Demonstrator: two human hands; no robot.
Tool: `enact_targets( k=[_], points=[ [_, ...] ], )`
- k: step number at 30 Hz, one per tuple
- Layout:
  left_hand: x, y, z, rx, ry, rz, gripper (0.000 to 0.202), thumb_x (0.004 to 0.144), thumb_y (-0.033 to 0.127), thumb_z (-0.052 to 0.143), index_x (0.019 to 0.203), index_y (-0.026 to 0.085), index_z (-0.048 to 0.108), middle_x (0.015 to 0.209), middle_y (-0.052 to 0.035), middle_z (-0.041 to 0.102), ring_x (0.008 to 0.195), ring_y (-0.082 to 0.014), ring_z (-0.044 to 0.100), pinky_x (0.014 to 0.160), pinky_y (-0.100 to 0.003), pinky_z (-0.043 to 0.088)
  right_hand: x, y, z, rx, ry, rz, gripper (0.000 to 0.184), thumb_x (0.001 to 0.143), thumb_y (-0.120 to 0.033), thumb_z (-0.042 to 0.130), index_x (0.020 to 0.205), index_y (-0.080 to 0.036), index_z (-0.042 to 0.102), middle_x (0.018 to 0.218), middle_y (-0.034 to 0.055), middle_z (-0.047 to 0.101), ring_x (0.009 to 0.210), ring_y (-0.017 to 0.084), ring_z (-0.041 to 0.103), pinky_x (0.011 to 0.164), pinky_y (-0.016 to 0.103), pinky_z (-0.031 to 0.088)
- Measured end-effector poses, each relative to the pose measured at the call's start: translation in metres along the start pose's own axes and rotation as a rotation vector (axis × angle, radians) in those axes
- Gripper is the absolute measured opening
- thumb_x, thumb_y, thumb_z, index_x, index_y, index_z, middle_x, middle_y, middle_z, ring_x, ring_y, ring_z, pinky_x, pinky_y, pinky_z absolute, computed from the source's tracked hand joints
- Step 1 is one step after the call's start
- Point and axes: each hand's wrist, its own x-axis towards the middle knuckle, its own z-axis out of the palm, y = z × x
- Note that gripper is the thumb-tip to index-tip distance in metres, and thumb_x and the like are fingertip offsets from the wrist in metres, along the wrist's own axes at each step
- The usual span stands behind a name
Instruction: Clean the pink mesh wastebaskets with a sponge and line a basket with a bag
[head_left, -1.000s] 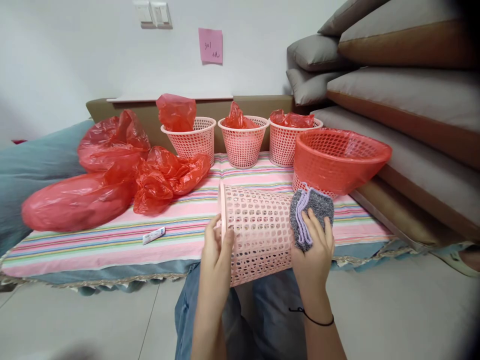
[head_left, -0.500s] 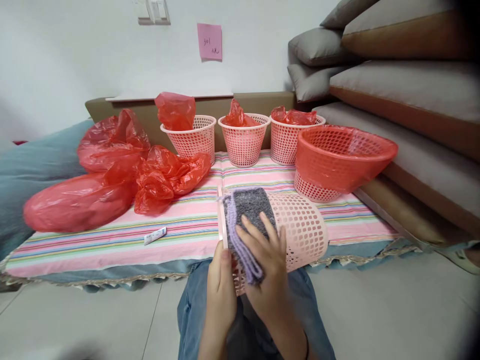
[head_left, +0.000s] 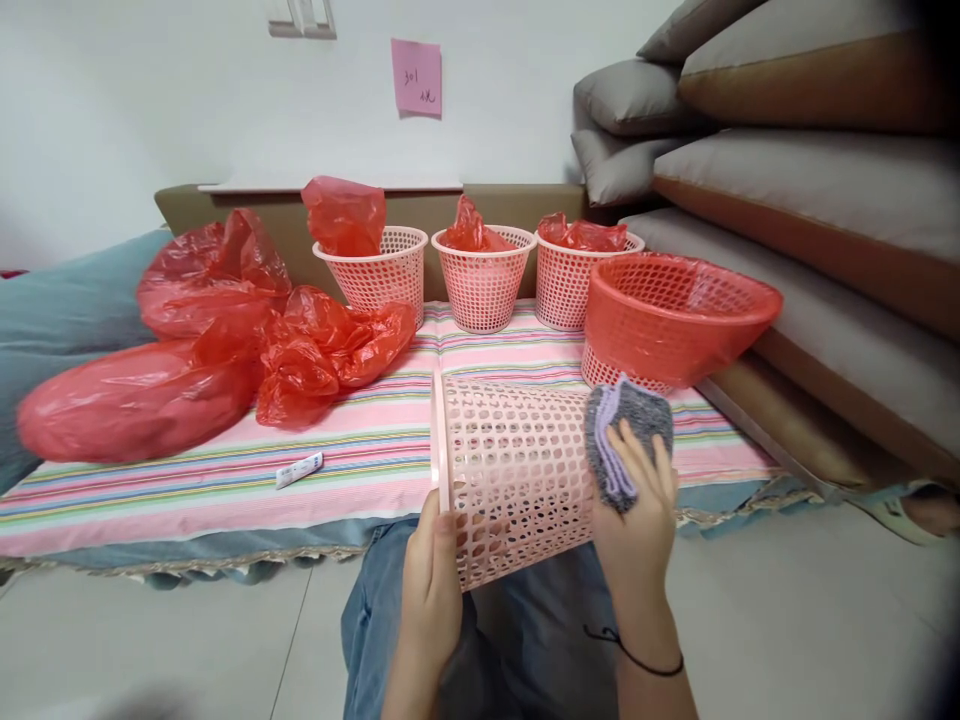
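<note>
A pink perforated plastic basket [head_left: 517, 470] lies on its side above my lap, its rim toward the left. My left hand [head_left: 435, 570] grips that rim, thumb outside and the other fingers partly hidden within. Against the basket's base end, my right hand [head_left: 637, 500] presses a folded grey cloth [head_left: 645, 415] with purple edging. The fingers of that hand lie over the cloth, and a black band circles the wrist. Just beyond the cloth stands another basket, covered at the top by a red plastic bag [head_left: 675, 320].
Three upright pink baskets [head_left: 484, 285] with red bags in them line the back of the striped cover [head_left: 360, 490]. Filled red bags [head_left: 142, 400] lie at left near a small white packet [head_left: 299, 470]. Grey and brown cushions [head_left: 810, 190] are stacked at right.
My right hand has slid the cloth rightward along the basket, from near the rim to the base end. My left hand keeps its hold on the rim. The view has shifted slightly.
</note>
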Motion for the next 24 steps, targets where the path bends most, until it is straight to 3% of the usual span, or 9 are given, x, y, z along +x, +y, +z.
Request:
enact_targets(
  k=[4,8,17,24],
  points=[
    [0.002,0.001,0.000,0.051,0.012,0.044,0.051,0.095,0.056,0.040,0.124,0.019,0.060,0.116,-0.0115,0.070,0.108,-0.0269,0.065,0.093,-0.038,0.051,-0.010,-0.064,0.005,0.109,-0.245,-0.252,0.054,0.082,-0.020,0.049,0.136,-0.023,0.051,0.145,0.0047,0.052,0.146,0.032,0.027,0.115,0.066,0.020],
    [0.003,0.003,-0.003,0.170,0.063,0.144,0.052,0.096,0.056,0.038,0.125,0.020,0.062,0.128,-0.0098,0.065,0.121,-0.0249,0.058,0.107,-0.037,0.042,-0.020,-0.106,0.006,0.182,-0.343,-0.359,0.055,0.083,-0.016,0.045,0.137,-0.021,0.048,0.147,0.0032,0.050,0.147,0.029,0.024,0.119,0.059,0.015],
    [0.005,0.003,-0.001,0.115,0.040,0.161,0.050,0.097,0.051,0.039,0.129,0.020,0.061,0.129,-0.0093,0.065,0.124,-0.0256,0.055,0.105,-0.035,0.042,-0.020,-0.097,0.004,0.214,-0.417,-0.332,0.061,0.084,-0.017,0.042,0.145,-0.019,0.039,0.153,0.0043,0.042,0.149,0.029,0.018,0.118,0.059,0.015],
    [0.002,0.007,0.000,0.079,0.099,0.098,0.051,0.090,0.058,0.049,0.117,0.018,0.067,0.107,-0.0107,0.073,0.105,-0.0284,0.066,0.090,-0.037,0.052,-0.013,-0.086,0.003,0.292,-0.398,-0.288,0.060,0.083,-0.018,0.046,0.143,-0.021,0.043,0.148,0.0045,0.048,0.147,0.028,0.025,0.118,0.061,0.019]
  ],
)
